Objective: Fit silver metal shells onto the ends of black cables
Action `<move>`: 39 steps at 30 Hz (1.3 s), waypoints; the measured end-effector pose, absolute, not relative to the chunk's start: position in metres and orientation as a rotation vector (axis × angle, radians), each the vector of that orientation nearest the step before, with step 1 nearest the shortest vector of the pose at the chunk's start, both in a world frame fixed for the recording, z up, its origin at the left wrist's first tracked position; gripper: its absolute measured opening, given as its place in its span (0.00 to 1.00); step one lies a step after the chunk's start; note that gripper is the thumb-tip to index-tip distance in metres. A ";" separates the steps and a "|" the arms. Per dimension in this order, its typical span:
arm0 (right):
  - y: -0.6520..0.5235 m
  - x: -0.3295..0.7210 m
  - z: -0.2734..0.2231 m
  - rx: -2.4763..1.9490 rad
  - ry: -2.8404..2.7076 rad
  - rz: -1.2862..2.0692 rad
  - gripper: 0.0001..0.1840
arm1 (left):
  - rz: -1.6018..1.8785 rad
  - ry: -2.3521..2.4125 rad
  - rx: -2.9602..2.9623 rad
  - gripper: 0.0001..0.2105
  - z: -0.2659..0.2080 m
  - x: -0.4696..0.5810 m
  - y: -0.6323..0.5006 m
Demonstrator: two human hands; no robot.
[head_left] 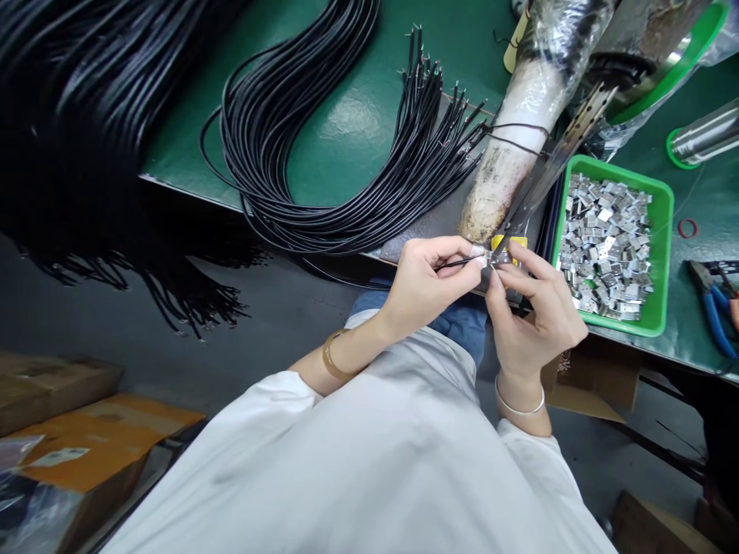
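Observation:
My left hand is closed in a pinch on the end of a black cable, with white wrapping on a fingertip. Right beside it, my right hand pinches at the cable's tip, where thin light strands show; what lies between its fingertips is too small to make out. Just beyond the fingers is a yellow part of a bench device, partly hidden by my right hand. A long perforated metal strip slants down to that spot. Left of the hands, a looped bundle of black cables lies with its stripped ends toward the device.
A green tray of small metal clips stands right of my hands. Behind is a plastic-wrapped tube. Blue-handled pliers and a red ring lie farther right. More black cables hang over the left table edge.

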State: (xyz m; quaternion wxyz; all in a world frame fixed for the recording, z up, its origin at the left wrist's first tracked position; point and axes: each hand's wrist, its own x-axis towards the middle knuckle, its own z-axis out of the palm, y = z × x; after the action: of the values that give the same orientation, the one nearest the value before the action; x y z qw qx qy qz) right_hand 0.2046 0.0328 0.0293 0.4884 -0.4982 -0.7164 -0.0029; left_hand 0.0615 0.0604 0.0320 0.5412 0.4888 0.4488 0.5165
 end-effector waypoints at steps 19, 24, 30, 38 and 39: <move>0.033 0.208 0.032 -1.267 -1.817 -0.050 0.08 | 1.169 1.063 1.161 0.05 0.026 0.062 0.059; 0.032 0.206 0.035 -1.261 -1.788 -0.057 0.09 | 1.188 1.037 1.185 0.05 0.028 0.060 0.060; 0.025 0.210 0.031 -1.240 -1.814 -0.083 0.11 | 1.097 0.990 1.196 0.05 0.023 0.060 0.058; 0.026 0.211 0.030 -1.206 -1.811 -0.195 0.12 | 1.090 0.947 1.176 0.06 0.025 0.055 0.058; 0.026 0.211 0.030 -1.203 -1.800 -0.220 0.13 | 1.075 0.947 1.185 0.07 0.025 0.054 0.058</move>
State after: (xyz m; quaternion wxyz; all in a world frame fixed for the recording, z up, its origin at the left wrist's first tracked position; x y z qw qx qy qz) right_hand 0.2108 0.0264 0.0296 0.4640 -0.4898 -0.7327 -0.0894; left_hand 0.0535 0.0579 0.0253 0.5983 0.5109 0.4080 0.4632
